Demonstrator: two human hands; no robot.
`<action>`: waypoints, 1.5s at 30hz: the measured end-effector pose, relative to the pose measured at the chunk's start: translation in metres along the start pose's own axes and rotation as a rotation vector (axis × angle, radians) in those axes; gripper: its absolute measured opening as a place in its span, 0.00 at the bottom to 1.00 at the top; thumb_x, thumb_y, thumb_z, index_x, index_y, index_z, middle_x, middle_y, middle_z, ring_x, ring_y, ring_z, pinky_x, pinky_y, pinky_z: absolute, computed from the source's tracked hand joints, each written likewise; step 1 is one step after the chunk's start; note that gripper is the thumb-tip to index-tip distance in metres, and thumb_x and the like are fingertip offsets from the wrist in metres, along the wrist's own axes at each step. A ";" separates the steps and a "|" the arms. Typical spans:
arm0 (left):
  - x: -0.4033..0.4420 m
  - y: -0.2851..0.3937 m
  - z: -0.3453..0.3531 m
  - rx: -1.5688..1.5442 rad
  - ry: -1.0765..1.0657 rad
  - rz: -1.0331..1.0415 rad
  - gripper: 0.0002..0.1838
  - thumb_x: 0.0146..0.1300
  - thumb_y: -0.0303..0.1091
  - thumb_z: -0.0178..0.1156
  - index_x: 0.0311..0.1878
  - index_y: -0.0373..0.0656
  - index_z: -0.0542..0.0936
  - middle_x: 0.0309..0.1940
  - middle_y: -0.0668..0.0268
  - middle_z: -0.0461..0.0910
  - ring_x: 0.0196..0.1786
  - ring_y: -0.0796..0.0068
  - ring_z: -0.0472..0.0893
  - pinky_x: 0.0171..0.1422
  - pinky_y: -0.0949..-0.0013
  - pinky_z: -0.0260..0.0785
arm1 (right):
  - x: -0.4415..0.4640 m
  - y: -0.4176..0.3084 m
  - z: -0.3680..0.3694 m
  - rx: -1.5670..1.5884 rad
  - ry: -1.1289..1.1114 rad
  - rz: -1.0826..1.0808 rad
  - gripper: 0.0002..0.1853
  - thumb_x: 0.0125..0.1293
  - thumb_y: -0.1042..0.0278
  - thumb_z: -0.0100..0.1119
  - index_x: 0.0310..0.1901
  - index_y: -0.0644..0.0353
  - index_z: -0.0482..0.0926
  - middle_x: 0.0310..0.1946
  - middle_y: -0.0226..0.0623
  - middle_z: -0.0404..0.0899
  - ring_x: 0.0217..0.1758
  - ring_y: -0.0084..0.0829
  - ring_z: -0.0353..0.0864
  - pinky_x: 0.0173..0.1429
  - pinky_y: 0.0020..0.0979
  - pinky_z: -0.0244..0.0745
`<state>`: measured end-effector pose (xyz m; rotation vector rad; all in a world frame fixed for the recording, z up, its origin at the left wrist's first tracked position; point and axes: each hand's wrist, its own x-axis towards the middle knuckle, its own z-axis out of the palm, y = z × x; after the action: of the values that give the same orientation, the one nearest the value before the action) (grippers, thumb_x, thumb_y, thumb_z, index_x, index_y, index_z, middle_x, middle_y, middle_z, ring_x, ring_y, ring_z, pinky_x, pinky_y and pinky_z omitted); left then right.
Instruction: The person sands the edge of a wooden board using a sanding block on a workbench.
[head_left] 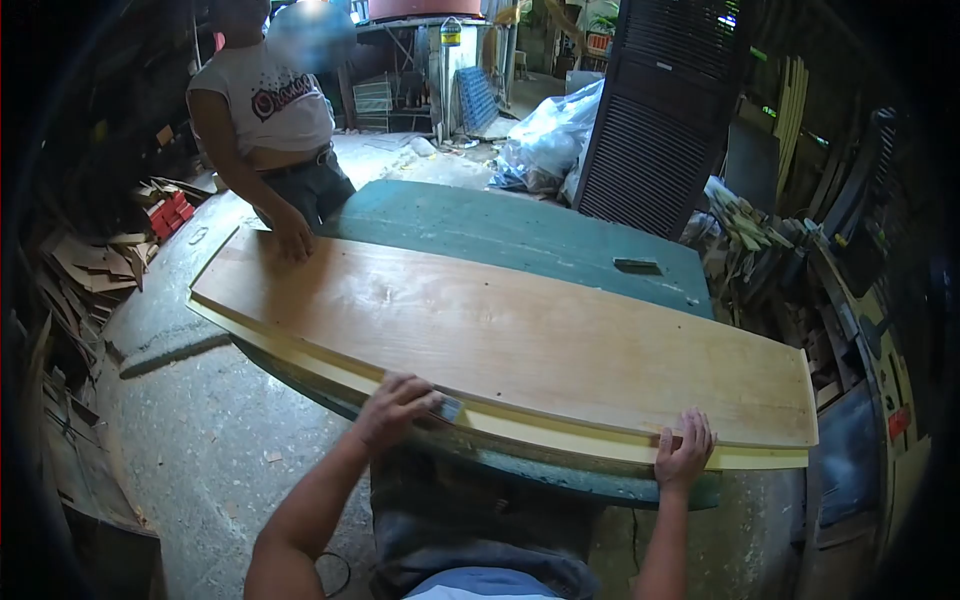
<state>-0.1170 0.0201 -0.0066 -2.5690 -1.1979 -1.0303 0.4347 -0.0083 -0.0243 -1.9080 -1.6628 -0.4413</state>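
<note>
A long, light wooden panel (540, 330) with a pale yellow frame edge (570, 425) lies across a green table (480, 215). At the panel's near edge, left of centre, my left hand (395, 410) is closed on a small grey rectangular piece that looks like folded sandpaper (447, 407). Farther right along that same edge rests my right hand (686, 450), its fingers extended over the border and the thumb beside them. Several small dark dots mark the panel's top face.
Across the table, another person (285, 110) touches the panel's far left end with one hand (293, 235). A dark louvered door (660, 120) leans behind the table. A small dark block (637, 266) lies on the green top. Wood scraps (95, 260) line the left side.
</note>
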 end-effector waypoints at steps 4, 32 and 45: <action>-0.043 -0.066 -0.044 0.195 0.106 -0.163 0.13 0.60 0.27 0.68 0.49 0.45 0.89 0.48 0.59 0.85 0.55 0.52 0.82 0.63 0.50 0.76 | 0.000 -0.003 0.001 0.011 0.031 -0.014 0.29 0.72 0.45 0.59 0.64 0.59 0.80 0.71 0.47 0.76 0.78 0.50 0.69 0.84 0.60 0.51; 0.067 0.150 0.088 -0.164 0.129 0.021 0.27 0.53 0.27 0.64 0.59 0.49 0.86 0.57 0.60 0.83 0.64 0.56 0.81 0.73 0.45 0.69 | -0.002 -0.001 0.003 0.019 0.032 0.006 0.29 0.70 0.47 0.60 0.64 0.59 0.80 0.70 0.45 0.77 0.79 0.49 0.69 0.84 0.60 0.50; 0.030 0.098 0.043 -0.036 0.119 -0.036 0.24 0.53 0.28 0.68 0.57 0.52 0.86 0.57 0.61 0.82 0.62 0.57 0.81 0.74 0.45 0.69 | 0.000 0.003 0.005 0.000 0.025 -0.002 0.28 0.73 0.48 0.59 0.66 0.57 0.79 0.72 0.44 0.76 0.80 0.47 0.69 0.84 0.58 0.51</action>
<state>-0.0105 -0.0111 -0.0040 -2.4812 -1.2105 -1.2035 0.4366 -0.0054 -0.0292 -1.8941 -1.6490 -0.4641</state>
